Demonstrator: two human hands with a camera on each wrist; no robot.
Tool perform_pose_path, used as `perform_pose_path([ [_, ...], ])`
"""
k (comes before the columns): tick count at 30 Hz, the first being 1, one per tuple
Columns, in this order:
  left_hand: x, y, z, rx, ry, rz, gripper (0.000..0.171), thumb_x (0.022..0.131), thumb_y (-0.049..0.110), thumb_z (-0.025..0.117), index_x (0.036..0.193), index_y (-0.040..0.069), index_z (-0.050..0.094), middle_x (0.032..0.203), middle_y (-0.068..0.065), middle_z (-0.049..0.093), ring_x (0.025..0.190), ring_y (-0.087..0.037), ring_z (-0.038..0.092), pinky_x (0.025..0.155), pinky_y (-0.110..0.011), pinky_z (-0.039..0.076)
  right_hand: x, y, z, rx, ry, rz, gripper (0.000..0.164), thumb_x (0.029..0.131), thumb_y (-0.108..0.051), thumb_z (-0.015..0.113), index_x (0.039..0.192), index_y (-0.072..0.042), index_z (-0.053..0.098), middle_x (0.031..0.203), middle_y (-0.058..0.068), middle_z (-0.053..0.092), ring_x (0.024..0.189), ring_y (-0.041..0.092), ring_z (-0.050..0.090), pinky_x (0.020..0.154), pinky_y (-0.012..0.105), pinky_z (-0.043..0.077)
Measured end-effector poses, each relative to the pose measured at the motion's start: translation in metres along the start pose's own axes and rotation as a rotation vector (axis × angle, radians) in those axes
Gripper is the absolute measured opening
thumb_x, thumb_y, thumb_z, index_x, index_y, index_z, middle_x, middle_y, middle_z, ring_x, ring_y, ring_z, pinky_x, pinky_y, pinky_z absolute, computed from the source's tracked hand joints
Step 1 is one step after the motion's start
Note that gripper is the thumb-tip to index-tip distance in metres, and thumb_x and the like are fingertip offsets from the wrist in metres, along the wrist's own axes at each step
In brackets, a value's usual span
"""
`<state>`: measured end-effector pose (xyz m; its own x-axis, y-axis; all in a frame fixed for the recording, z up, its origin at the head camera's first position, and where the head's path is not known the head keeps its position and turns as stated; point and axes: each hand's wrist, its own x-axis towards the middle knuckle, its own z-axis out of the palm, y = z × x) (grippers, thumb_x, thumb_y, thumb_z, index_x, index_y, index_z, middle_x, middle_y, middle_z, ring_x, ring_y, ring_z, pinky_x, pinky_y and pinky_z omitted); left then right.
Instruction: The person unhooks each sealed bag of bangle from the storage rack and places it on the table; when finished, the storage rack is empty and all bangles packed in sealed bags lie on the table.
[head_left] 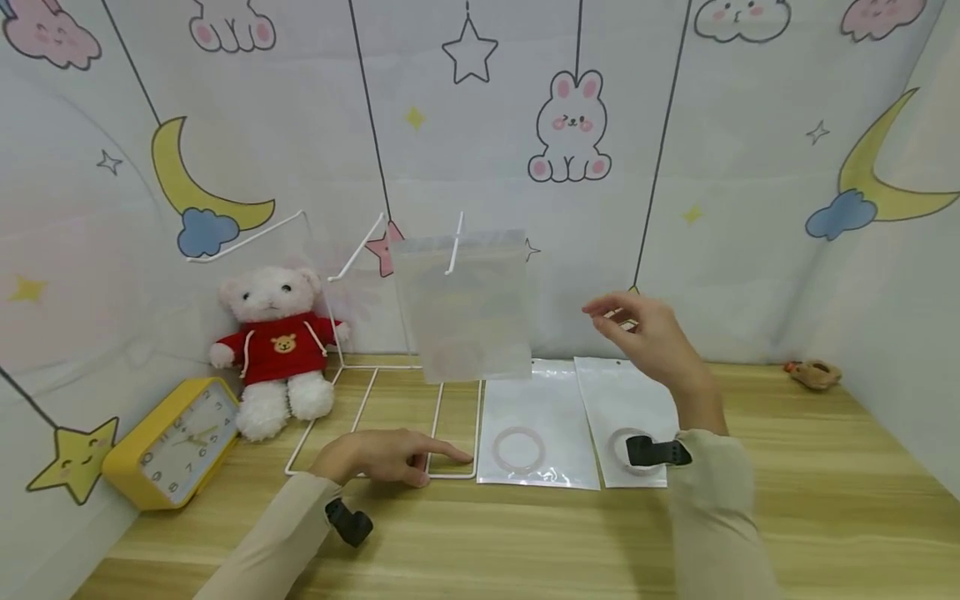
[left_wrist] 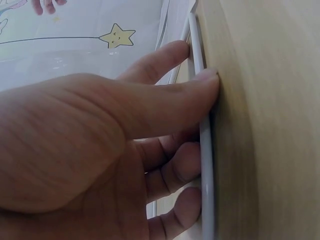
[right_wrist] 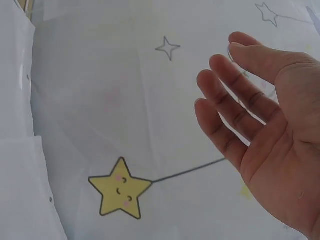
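Observation:
My left hand is at the front bar of a white wire rack. Its thumb presses the near side of the bar, the other fingers lie behind it, and the index finger stretches along it. A frosted plastic bag hangs from a rack hook. My right hand is raised right of that bag, fingers loosely bent, holding nothing. Below it lie two white bags, one beside the rack and another further right, each showing a pale ring; the right ring is partly hidden by the wrist camera.
A plush bear in a red top sits behind the rack's left side, near a yellow clock. At the back right of the wooden table is a small brown object. A patterned curtain closes off the back.

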<state>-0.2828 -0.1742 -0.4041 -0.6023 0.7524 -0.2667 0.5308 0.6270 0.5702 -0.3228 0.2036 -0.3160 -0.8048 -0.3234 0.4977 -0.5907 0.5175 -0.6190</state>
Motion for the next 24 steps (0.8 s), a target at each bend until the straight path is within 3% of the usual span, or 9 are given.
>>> perform_pose_path([
  [5, 0.001, 0.002, -0.001, 0.002, 0.001, 0.005, 0.056, 0.093, 0.001, 0.064, 0.144, 0.021, 0.055, 0.073, 0.005, 0.053, 0.068, -0.004, 0.049, 0.064, -0.023, 0.041, 0.009, -0.005, 0.025, 0.016, -0.072, -0.031, 0.024, 0.099, -0.01, 0.061, 0.122, -0.011, 0.068, 0.124, 0.005, 0.065, 0.102, 0.024, 0.063, 0.082, 0.041, 0.053],
  [10, 0.001, 0.001, 0.001, 0.008, -0.002, -0.001, 0.056, 0.093, 0.0, 0.064, 0.144, 0.022, 0.056, 0.073, 0.005, 0.054, 0.068, -0.004, 0.049, 0.064, -0.022, 0.041, 0.011, -0.005, 0.047, 0.013, -0.148, -0.043, 0.03, 0.1, -0.008, 0.059, 0.129, -0.014, 0.065, 0.133, 0.006, 0.059, 0.114, 0.027, 0.06, 0.088, 0.044, 0.052],
  [19, -0.001, 0.001, 0.001, 0.016, 0.012, -0.002, 0.056, 0.092, 0.0, 0.065, 0.142, 0.023, 0.057, 0.073, 0.005, 0.055, 0.068, -0.004, 0.049, 0.064, -0.023, 0.042, 0.017, -0.018, 0.069, 0.036, -0.156, -0.139, 0.028, 0.098, 0.0, 0.058, 0.122, -0.011, 0.069, 0.125, 0.003, 0.066, 0.106, 0.021, 0.062, 0.084, 0.039, 0.053],
  [24, -0.002, 0.001, 0.0, 0.025, 0.017, -0.002, 0.056, 0.092, 0.0, 0.065, 0.142, 0.023, 0.057, 0.073, 0.006, 0.054, 0.067, -0.003, 0.049, 0.064, -0.022, 0.042, 0.02, -0.025, 0.079, 0.02, -0.11, -0.185, 0.026, 0.096, 0.004, 0.059, 0.116, -0.007, 0.071, 0.117, 0.006, 0.069, 0.097, 0.021, 0.064, 0.078, 0.036, 0.054],
])
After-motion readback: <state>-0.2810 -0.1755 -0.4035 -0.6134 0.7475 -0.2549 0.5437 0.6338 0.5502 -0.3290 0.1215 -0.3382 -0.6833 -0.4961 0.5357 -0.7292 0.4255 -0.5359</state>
